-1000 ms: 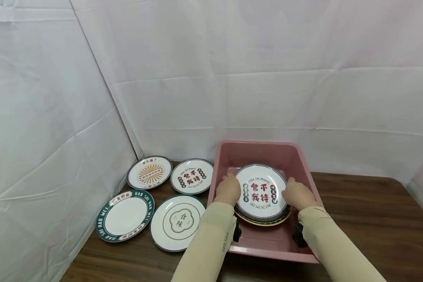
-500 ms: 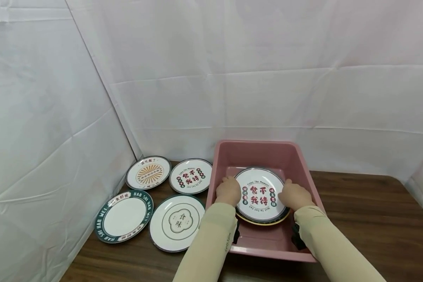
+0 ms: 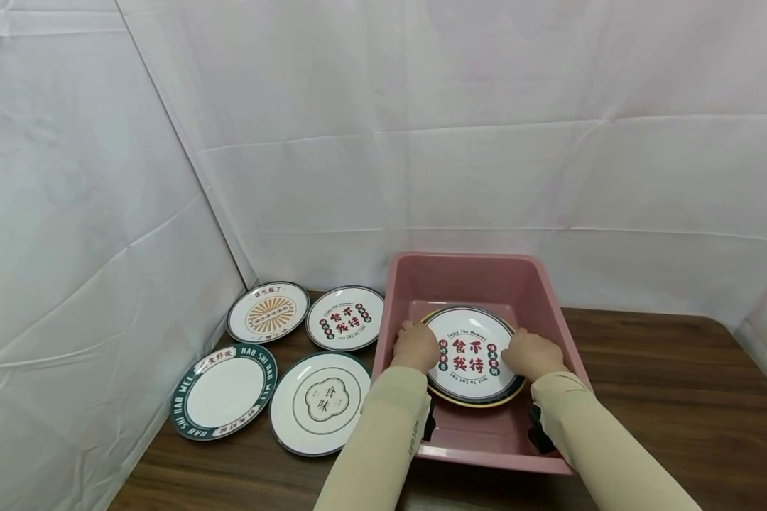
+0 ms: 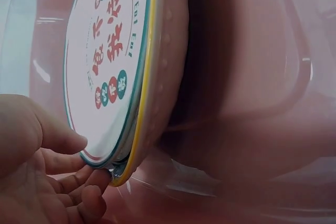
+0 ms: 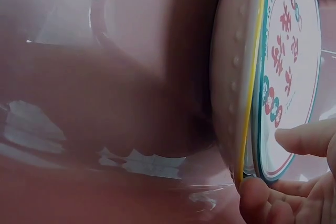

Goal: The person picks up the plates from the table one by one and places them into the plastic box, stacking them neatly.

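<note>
A white plate (image 3: 466,387) with red characters and a dark green rim lies inside the pink tub (image 3: 463,264), over a yellow-rimmed dish (image 3: 479,405). My left hand (image 3: 417,348) pinches the plate's left edge. In the left wrist view, that thumb (image 4: 68,139) lies on top and the fingers curl under the rim. Across from it, my right hand (image 3: 535,355) pinches the right edge, thumb (image 5: 302,137) over the face and fingertips below. Both wrist views show the plate close over the dish (image 5: 231,77), whose pale side has raised dots.
Left of the tub, several plates lie apart on the dark wood table (image 3: 645,390): an orange sunburst plate (image 3: 271,316), a red-lettered plate (image 3: 345,319), a green-banded plate (image 3: 226,392) and a green-rimmed plate (image 3: 321,404). White cloth (image 3: 486,142) hangs behind and at the left.
The plate has come down and slightly toward me, nearer the yellow-rimmed dish. Both hands moved with it, the right one shifting a little left, and both keep their hold.
</note>
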`<state>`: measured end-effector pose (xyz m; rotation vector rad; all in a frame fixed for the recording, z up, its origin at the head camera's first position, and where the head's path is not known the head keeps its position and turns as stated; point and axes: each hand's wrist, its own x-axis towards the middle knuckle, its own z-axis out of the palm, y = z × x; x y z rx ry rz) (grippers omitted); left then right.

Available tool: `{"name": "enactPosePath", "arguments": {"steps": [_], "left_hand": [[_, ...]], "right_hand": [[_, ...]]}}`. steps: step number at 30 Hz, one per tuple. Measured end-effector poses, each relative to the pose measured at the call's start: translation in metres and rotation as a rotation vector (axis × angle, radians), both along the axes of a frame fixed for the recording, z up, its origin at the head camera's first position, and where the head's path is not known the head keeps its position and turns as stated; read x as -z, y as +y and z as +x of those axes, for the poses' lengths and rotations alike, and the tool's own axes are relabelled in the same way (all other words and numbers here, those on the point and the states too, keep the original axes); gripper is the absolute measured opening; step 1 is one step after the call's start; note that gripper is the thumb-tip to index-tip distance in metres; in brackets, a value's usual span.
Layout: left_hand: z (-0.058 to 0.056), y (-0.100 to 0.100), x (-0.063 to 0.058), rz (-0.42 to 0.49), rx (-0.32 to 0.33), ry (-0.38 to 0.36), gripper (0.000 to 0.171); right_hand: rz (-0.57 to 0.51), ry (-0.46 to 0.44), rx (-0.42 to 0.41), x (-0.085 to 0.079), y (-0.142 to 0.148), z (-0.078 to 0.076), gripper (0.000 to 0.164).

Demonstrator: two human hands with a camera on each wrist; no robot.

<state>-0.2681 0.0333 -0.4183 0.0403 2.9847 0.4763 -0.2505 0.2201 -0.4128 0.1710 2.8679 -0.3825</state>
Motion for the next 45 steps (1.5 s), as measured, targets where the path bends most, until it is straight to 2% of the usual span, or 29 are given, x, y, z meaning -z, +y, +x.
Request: {"name": "enactPosePath", "arguments": {"steps": [3, 10, 19, 27, 33, 40, 45], "left_hand": [[0.0007, -0.0002, -0.0020, 0.006, 0.007, -0.021, 0.038], [0.0031, -0.0024, -0.0068, -0.050, 0.061, -0.042, 0.023], [0.0012, -0.0011, -0.0061, -0.072, 0.074, -0.056, 0.023], [0.0007, 0.0003, -0.0078, -0.045, 0.052, -0.070, 0.024], [0.0028, 0.0006, -0.0092, -0.061, 0.056, -0.085, 0.028], [0.0042, 0.0008, -0.0081, -0.078, 0.084, -0.084, 0.027], [0.0049, 0.0001, -0.0067, -0.096, 0.118, -0.103, 0.025]], "right_hand": [[0.013, 0.005, 0.000, 0.0009, 0.0003, -0.0012, 0.044], [0.027, 0.017, 0.009, 0.0028, 0.0006, -0.0046, 0.037], [0.011, 0.005, 0.017, 0.0005, 0.0005, -0.0052, 0.038], [-0.003, -0.013, 0.019, -0.0005, 0.0008, -0.0056, 0.047], [0.005, -0.025, 0.022, -0.0027, -0.0005, -0.0039, 0.044], [0.007, -0.018, 0.023, -0.0030, -0.0012, -0.0031, 0.045], [0.008, -0.002, 0.018, -0.0022, -0.0009, -0.0027, 0.039]]}}
